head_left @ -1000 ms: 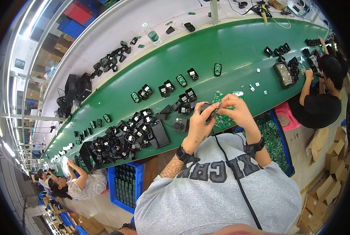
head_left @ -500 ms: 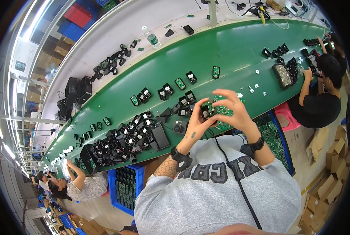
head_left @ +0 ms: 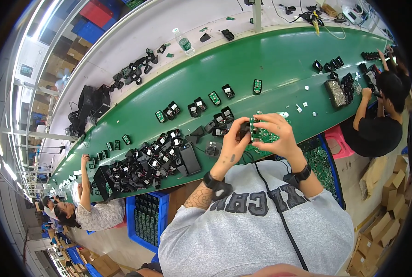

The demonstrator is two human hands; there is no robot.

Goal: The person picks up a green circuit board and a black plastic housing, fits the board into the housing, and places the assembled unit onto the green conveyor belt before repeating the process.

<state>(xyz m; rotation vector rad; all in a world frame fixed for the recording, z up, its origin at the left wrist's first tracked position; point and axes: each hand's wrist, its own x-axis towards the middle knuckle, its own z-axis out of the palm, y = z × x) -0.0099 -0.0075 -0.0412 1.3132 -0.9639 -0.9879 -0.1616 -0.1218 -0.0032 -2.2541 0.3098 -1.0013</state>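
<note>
In front of my chest, my left hand (head_left: 233, 143) grips a small black plastic housing (head_left: 245, 129), its fingers wrapped round it. My right hand (head_left: 283, 138) faces it from the right, thumb and fingers curved round a small green circuit board (head_left: 254, 131) close to the housing. The fingers partly cover the board's edges. Behind and below the right hand lies a heap of green boards (head_left: 268, 134) on the green bench. Several black housings (head_left: 223, 115) with white labels lie just beyond my left hand.
Left of me sit a large pile of black housings (head_left: 153, 157) and a dark box (head_left: 189, 159). Across the bench are housings and boards (head_left: 214, 98), plus a water bottle (head_left: 184, 44). Blue crates (head_left: 131, 219) stand below. Co-workers sit left and right (head_left: 379, 111).
The black housing has turned in my left hand, hiding its open inside. My right fingers have come down and closed round a green board. The left co-worker's arm has reached up over the bench.
</note>
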